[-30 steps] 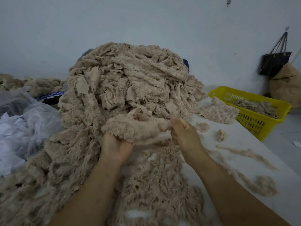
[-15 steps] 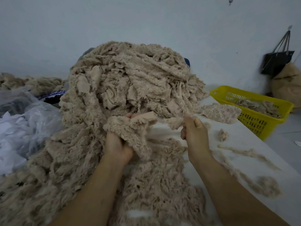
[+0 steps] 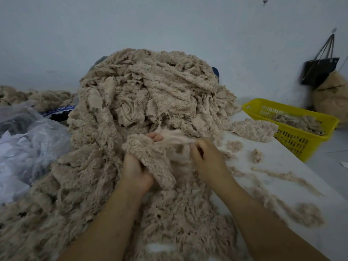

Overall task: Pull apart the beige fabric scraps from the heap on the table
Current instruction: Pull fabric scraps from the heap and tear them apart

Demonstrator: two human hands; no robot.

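The heap (image 3: pixel 154 95) of beige, fuzzy scraps rises tall at my 12 o'clock and spills down the surface (image 3: pixel 286 178) toward 7 o'clock. One fleecy scrap (image 3: pixel 150 157) hangs crumpled from my left grip (image 3: pixel 135 170), its thin backing stretched taut to my right grip (image 3: pixel 209 159) at 1 o'clock. Loose tufts (image 3: pixel 254 127) lie at 2 to 4 o'clock.

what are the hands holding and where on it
One beige fabric scrap: the left hand bunches its fluffy end, the right hand pinches its thin stretched edge.
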